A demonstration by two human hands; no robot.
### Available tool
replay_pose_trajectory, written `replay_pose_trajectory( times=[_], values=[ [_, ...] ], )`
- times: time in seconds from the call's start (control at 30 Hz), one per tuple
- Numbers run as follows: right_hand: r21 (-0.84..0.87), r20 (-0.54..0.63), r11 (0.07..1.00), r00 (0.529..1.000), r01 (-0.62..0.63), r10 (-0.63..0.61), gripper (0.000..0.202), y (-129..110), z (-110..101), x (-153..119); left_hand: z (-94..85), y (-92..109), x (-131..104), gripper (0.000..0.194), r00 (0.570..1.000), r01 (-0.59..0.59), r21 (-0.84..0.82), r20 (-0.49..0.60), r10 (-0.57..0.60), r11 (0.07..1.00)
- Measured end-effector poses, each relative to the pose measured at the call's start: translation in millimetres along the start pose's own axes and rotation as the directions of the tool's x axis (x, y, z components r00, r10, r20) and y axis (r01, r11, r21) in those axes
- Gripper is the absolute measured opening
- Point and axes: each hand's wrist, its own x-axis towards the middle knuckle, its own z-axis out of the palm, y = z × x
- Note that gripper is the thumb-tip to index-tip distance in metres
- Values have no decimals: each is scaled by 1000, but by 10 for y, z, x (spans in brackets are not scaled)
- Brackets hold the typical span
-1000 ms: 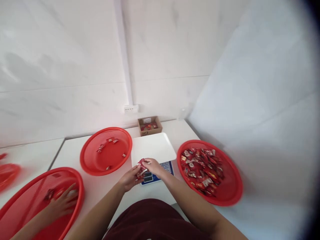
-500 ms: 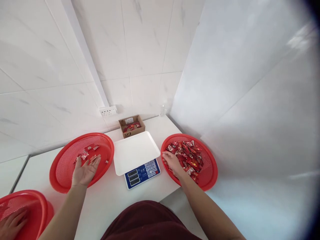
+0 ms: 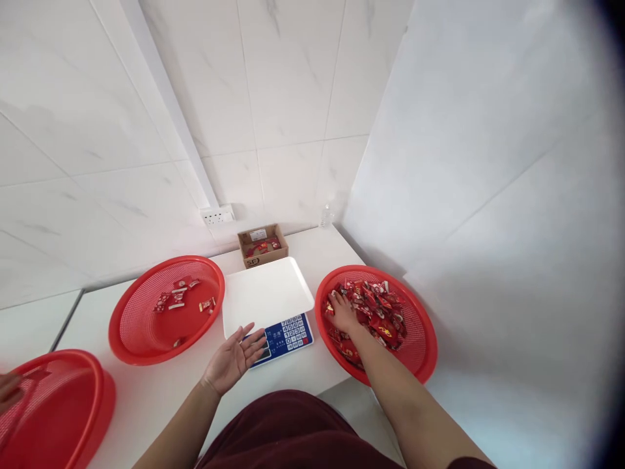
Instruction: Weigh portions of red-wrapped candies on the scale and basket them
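Note:
My left hand (image 3: pixel 236 358) is palm up with its fingers spread and nothing in it, over the lower left part of the blue scale (image 3: pixel 288 339). Behind it lies the scale's bare white tray (image 3: pixel 266 293). My right hand (image 3: pixel 343 314) reaches into the right red basket (image 3: pixel 424 332), its fingers down among many red wrapped packets (image 3: pixel 374 303); whether it holds one is hidden. The left red basket (image 3: pixel 141 326) contains several red packets (image 3: pixel 178 296), spread apart.
A small cardboard box (image 3: pixel 263 254) with red packets stands behind the scale, near a wall socket (image 3: pixel 217 215). A clear bottle (image 3: pixel 326 216) is in the back corner. At the lower left, another person's hand (image 3: pixel 8 391) is over a third red basket (image 3: pixel 92 404).
My left hand has moved right, from over the left basket to the scale's front. My right hand has gone deeper into the right basket. The other person's hand has moved toward the left edge.

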Motion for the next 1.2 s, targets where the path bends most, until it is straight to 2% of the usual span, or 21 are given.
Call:
replay_pose_trajectory(
  times=[0.23, 0.4, 0.5, 0.6, 0.7, 0.8, 0.87, 1.0, 1.1, 1.2],
  values=[
    [59, 56, 982, 981, 181, -184, 59, 411, 195, -462, 92, -167, -57, 39, 999, -17, 10, -41, 18, 1000],
    [89, 79, 985, 985, 145, -152, 36, 633, 105, -643, 211, -308, 39, 37, 998, 30, 34, -56, -28, 999],
    [91, 96, 986, 985, 137, -145, 28, 639, -1, -555, 315, -368, 110, 39, 998, 55, 57, -29, -54, 997],
    [79, 44, 983, 985, 166, -170, 42, 556, -63, -345, 387, -402, 143, 39, 998, 57, 75, 5, -58, 996],
    [2, 37, 984, 983, 179, -179, 57, 425, -36, -118, 396, -430, 128, 39, 998, 63, 72, 12, -64, 995],
    [-43, 48, 991, 991, 129, -127, 64, 308, 44, 29, 358, -455, 84, 38, 998, 64, 49, -19, -63, 997],
    [-56, 7, 994, 996, 89, -89, 66, 259, 88, 67, 326, -463, 55, 38, 997, 57, 26, -48, -56, 998],
    [-22, -78, 999, 996, 36, -37, 52, 241, 90, 51, 280, -465, 28, 36, 995, 46, -1, -86, -46, 999],
    [38, -63, 998, 997, 49, -46, 33, 293, 20, 20, 273, -469, 52, 34, 995, 36, 0, -91, -36, 999],
    [134, -53, 990, 998, 40, -34, 24, 393, -102, -2, 297, -481, 107, 34, 996, 36, 9, -83, -35, 999]
  ],
)
